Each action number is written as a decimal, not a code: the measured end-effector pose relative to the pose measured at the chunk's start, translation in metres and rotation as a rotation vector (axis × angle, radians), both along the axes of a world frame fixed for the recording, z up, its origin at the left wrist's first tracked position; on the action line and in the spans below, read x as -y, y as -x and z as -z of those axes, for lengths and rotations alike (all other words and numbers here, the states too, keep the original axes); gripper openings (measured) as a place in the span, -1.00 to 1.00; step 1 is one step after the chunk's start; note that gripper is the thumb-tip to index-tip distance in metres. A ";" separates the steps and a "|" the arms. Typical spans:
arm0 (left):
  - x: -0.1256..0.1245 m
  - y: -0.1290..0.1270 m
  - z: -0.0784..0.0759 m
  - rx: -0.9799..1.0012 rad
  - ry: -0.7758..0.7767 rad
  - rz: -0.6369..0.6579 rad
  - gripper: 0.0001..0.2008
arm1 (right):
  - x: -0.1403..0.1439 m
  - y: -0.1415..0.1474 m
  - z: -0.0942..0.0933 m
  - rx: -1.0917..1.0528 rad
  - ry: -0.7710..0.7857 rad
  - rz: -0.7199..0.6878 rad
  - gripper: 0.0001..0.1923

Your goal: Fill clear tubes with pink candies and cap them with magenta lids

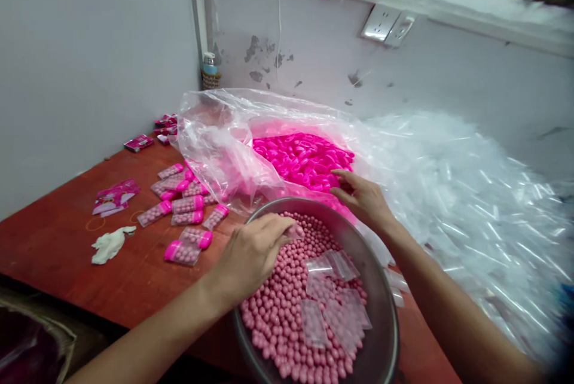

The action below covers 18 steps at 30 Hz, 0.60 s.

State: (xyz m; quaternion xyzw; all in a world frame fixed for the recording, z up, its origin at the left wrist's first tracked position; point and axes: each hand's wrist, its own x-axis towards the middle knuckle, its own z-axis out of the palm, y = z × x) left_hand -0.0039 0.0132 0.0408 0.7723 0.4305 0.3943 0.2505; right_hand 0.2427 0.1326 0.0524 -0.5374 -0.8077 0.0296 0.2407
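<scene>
My left hand (258, 252) is closed round a small clear plastic case (295, 231), mostly hidden by the fingers, over the rim of a metal bowl (391, 324). Pink balls (282, 300) fill this bowl, and several empty clear cases (314, 321) lie on top of them. Beyond the bowl, my right hand (361, 195) reaches to the edge of a heap of bright pink plastic caps (305, 160). Its thumb and fingers are apart with nothing visible between them. The caps lie in a clear plastic bag (215, 127).
Several filled cases with pink caps (187, 204) lie on the red table (58, 246), left of the bowl. Near them are printed cards (116, 195) and a crumpled white scrap (110, 245). A large pile of clear cases (470, 210) covers the right side.
</scene>
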 end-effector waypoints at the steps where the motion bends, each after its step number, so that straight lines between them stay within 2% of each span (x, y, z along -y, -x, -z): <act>1: -0.001 -0.001 -0.002 -0.011 -0.007 0.013 -0.77 | 0.007 0.001 0.001 -0.108 0.041 -0.034 -0.60; 6: -0.004 -0.006 0.001 -0.033 -0.003 -0.024 -0.80 | 0.034 0.008 0.002 -0.540 0.297 -0.163 -0.63; 9: -0.001 -0.008 -0.001 -0.075 -0.052 -0.037 -0.78 | 0.047 0.014 -0.001 -0.704 0.377 -0.220 -0.68; 13: 0.002 -0.006 -0.006 -0.120 -0.102 -0.032 -0.76 | 0.062 0.020 -0.002 -0.796 0.446 -0.283 -0.72; 18: -0.004 -0.009 0.008 -0.014 -0.075 -0.088 -0.80 | 0.077 0.024 -0.001 -0.790 0.464 -0.334 -0.74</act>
